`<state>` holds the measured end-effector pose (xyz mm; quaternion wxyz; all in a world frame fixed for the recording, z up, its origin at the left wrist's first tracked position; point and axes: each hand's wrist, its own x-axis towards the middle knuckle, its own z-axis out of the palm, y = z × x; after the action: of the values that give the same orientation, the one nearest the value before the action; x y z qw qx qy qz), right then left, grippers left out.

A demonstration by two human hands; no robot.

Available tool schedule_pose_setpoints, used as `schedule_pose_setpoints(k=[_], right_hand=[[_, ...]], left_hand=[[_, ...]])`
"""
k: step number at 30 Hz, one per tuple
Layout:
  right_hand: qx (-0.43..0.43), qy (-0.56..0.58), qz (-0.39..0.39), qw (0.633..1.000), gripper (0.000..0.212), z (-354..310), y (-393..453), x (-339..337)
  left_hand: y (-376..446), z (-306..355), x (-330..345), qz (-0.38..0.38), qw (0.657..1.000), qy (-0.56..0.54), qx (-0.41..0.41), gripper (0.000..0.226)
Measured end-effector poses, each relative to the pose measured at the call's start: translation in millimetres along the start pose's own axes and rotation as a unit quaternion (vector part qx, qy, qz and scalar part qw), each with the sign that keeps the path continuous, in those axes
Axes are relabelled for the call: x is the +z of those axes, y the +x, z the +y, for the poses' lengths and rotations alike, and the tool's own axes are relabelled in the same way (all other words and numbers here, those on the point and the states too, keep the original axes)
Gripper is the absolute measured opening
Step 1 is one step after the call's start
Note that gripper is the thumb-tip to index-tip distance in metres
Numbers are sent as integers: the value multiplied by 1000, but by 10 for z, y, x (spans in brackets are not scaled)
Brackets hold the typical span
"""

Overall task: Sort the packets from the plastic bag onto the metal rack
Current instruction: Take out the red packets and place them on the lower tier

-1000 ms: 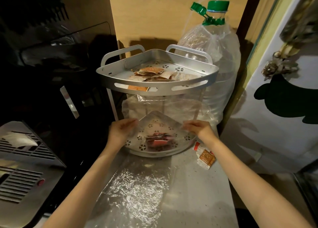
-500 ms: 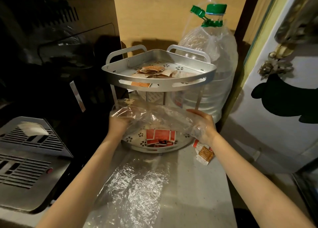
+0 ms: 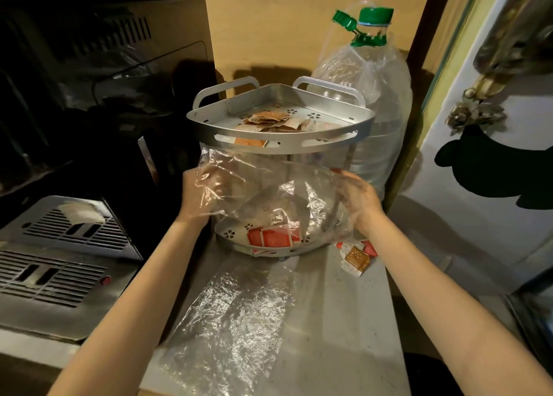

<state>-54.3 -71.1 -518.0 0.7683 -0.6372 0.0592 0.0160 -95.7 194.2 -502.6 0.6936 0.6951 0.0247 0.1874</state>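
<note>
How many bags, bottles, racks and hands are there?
Clear plastic bags: 2, one held up, one flat on the counter
Big water bottle: 1
Metal rack: 1
Hands: 2, left, right
Total: 6

No legible text, brand, number or sign anywhere. Faint print on the small red-and-white packets [image 3: 273, 236] on the lower shelf of the silver metal corner rack [image 3: 281, 144], too blurred to read. Same for the brown-and-white packets [image 3: 356, 259] on the grey counter at four o'clock from the rack.
</note>
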Motion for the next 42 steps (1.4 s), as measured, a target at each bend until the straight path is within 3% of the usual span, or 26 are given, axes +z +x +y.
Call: schedule_pose_setpoints(k=[3, 5, 6, 11, 15, 20, 28, 36, 39, 42], right_hand=[[32, -1, -9, 999, 23, -70, -42, 39], [33, -6, 16, 999, 26, -131, -33, 44], [28, -7, 23, 999, 31, -151, -1, 30], [51, 12, 15, 999, 33, -236, -59, 56], [27, -26, 17, 999, 34, -230, -102, 79], [29, -63, 11, 998, 32, -296, -162, 96], [-44, -144, 16, 989, 30, -330, -206, 138], [-64, -98, 16, 993, 18, -331, -198, 96], [-57, -99, -11, 993, 27, -290, -239, 45], [-41, -21, -40, 998, 29, -292, -247, 22]], left_hand=[[33, 109, 11, -1, 999, -24, -29, 53], [78, 176, 15, 6, 999, 2, -40, 22], [79, 219, 21, 10, 999, 7, -36, 17], [32, 334, 44, 18, 999, -8, -51, 14], [20, 296, 4, 22, 998, 50, -35, 17], [-19, 369, 27, -6, 1000, 0, -31, 14], [-117, 418, 20, 5, 1000, -11, 15, 22], [-156, 393, -78, 0, 1000, -2, 3, 5], [-198, 408, -78, -10, 1000, -4, 25, 20], [-219, 416, -100, -11, 999, -14, 30, 26]])
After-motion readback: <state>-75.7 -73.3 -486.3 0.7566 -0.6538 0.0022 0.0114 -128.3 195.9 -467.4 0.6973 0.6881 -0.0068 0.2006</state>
